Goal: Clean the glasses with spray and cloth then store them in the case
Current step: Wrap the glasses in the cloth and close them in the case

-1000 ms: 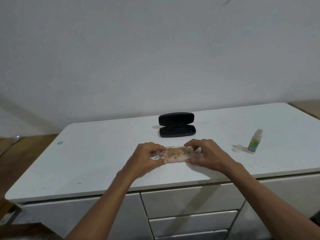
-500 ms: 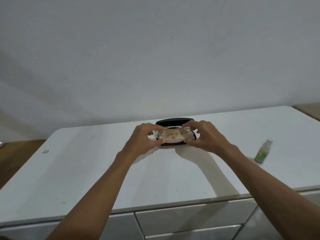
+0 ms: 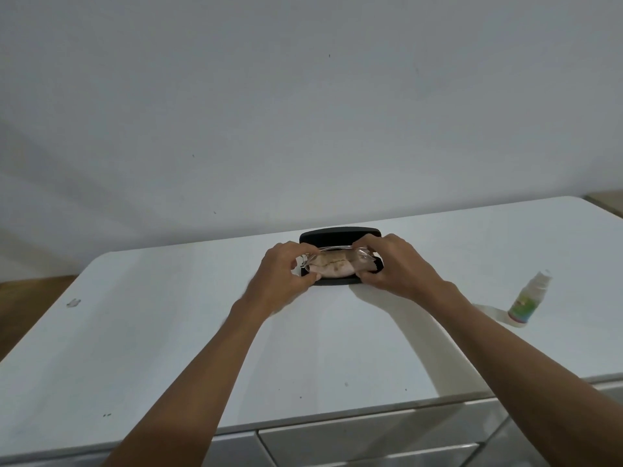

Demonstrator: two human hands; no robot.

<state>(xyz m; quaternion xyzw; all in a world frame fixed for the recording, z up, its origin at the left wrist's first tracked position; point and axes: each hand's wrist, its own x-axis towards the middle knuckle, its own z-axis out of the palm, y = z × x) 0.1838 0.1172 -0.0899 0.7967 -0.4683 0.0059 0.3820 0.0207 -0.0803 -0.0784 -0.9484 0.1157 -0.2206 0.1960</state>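
glasses [image 3: 332, 256]: clear frame, folded, held level at both ends directly over the open case, wrapped with the cloth
cloth [image 3: 333, 266]: pale pinkish, bunched along the glasses
case [image 3: 338, 234]: black, hard, lid raised at the back, tray partly hidden, at the far middle of the counter
spray [image 3: 529, 299]: small white bottle, green label, upright, well apart to the right

The table [image 3: 151, 348] lies bare across the lower left and centre of the frame, open to passage. At centre, the black glasses case [image 3: 338, 235] stands open just before the wall [image 3: 303, 112], its upright lid blocking the far side. A spray bottle [image 3: 526, 303] stands at right, well apart from the case, with bare surface between.
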